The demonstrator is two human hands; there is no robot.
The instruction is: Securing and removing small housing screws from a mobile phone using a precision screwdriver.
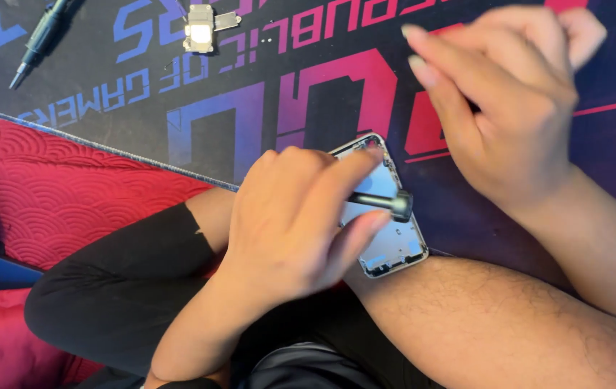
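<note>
My left hand (pixel 295 216) is closed around a small dark screwdriver (pixel 383 201), whose round cap end sticks out to the right over an opened phone frame (pixel 394 238). The silvery frame lies on a dark printed mat (pixel 250 94), partly hidden under that hand. My right hand (pixel 502 101) hovers above and to the right of the phone, fingers pinched together; I cannot tell whether anything tiny sits between them.
A small metal phone part (pixel 201 29) lies on the mat at the top middle. A black pen-shaped tool (pixel 40 39) rests at the top left. A red patterned cushion (pixel 70 194) and my bare legs (pixel 480 324) fill the lower area.
</note>
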